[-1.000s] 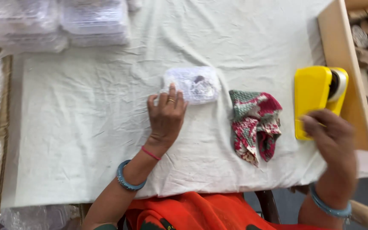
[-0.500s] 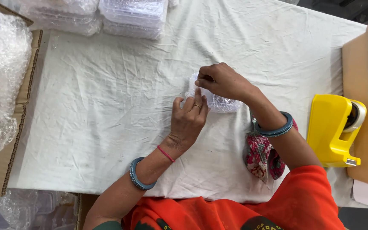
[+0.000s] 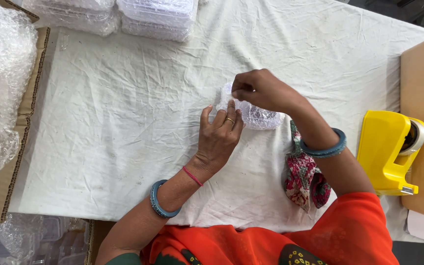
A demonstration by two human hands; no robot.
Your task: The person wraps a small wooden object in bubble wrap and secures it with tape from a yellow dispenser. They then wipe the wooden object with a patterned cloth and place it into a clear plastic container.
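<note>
We find the scene brightly and evenly lit, diffuse light from above. Shadows under the hands are soft and faint. The white cloth (image 3: pixel 123 122) shows no glare. Focus is sharp throughout.
</note>
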